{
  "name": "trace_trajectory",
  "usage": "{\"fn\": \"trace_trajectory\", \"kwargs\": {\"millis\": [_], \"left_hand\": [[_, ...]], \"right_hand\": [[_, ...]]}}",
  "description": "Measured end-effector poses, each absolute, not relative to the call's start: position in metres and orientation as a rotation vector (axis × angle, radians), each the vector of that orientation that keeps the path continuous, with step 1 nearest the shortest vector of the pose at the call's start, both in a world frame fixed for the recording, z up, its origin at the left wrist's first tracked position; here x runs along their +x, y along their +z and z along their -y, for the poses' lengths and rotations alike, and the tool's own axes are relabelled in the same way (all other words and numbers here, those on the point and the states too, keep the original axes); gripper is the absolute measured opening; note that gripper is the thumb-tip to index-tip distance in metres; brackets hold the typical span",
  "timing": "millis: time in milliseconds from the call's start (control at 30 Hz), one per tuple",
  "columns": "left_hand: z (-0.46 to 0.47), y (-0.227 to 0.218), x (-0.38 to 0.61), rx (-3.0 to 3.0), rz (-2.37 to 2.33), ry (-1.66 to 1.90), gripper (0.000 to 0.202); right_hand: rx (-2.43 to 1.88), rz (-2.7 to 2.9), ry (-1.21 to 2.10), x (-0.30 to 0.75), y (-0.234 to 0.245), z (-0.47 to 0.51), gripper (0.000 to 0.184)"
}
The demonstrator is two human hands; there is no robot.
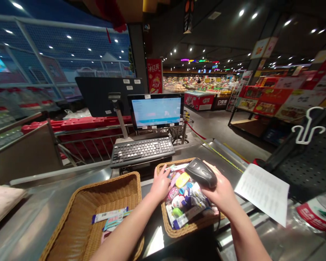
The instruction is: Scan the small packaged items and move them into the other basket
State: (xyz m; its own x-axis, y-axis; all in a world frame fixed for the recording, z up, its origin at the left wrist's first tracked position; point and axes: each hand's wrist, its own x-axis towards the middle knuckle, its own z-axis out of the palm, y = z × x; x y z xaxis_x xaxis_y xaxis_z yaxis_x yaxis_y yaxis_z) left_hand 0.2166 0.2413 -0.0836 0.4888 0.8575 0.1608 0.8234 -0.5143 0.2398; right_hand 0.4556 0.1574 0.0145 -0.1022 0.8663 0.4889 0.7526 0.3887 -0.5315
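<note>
Black plastic barcode scanner [201, 173], smooth and bulbous, clasped in right hand [219, 192] above a rectangular woven-wicker basket [179, 233] of glossy, colourful packets [190, 215], with left hand [161, 185] spread open across the rim.

Left basket [112, 190] cut off at bottom edge; print on paper [263, 192] too small.

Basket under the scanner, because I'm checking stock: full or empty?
Full, or nearly: small packages lie piled across the basket, hiding its bottom.
</note>
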Motion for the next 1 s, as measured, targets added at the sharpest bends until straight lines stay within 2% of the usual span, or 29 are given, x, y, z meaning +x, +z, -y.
{"fn": "trace_trajectory", "kwargs": {"millis": [133, 300, 533, 767, 1000], "left_hand": [[-0.238, -0.083, 0.214, 2.585, -1.452, 0.41, 0.015], [-0.239, -0.08, 0.22, 2.585, -1.599, 0.27, 0.035], [-0.247, -0.088, 0.226, 2.624, -1.59, 0.228, 0.027], [-0.247, -0.089, 0.208, 2.265, -1.571, 0.578, 0.024], [-0.249, -0.083, 0.192, 2.165, -1.495, 0.72, 0.027]], "right_hand": [[-1.383, 1.9, 0.203, 0.455, 0.014, -0.161, 0.059], [-1.375, 1.913, 0.228, 0.454, 0.016, -0.162, 0.06], [-1.368, 1.902, 0.233, 0.453, 0.017, -0.159, 0.059], [-1.393, 1.878, 0.19, 0.456, 0.013, -0.159, 0.06], [-1.407, 1.865, 0.198, 0.453, 0.014, -0.158, 0.059]]}}
